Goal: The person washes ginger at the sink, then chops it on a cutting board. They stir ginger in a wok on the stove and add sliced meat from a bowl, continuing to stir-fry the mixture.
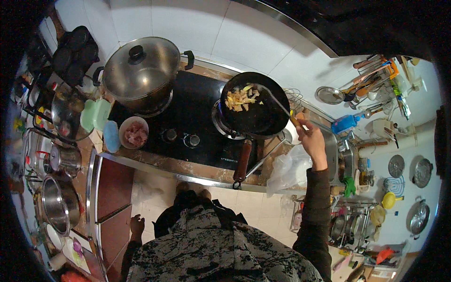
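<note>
My right hand (312,141) grips the yellowish handle of a metal spatula (276,100), whose blade end reaches into a dark wok (260,121). Pale chopped pieces of food (243,98) lie in the wok's upper left part. The wok sits on the right burner, its wooden handle (243,160) pointing towards me. My left hand (137,225) hangs low beside the cabinet, fingers loosely curled and apart, holding nothing. On the left side of the black gas stove (197,105), a bowl (121,132) holds raw meat pieces (136,134).
A large lidded steel pot (141,79) stands on the left burner. Left of the stove are a green container (95,114), a blue object (111,136) and a steel basin (60,206). A plastic bag (289,169) and a ladle (266,158) lie right of the wok handle, before the sink (332,155).
</note>
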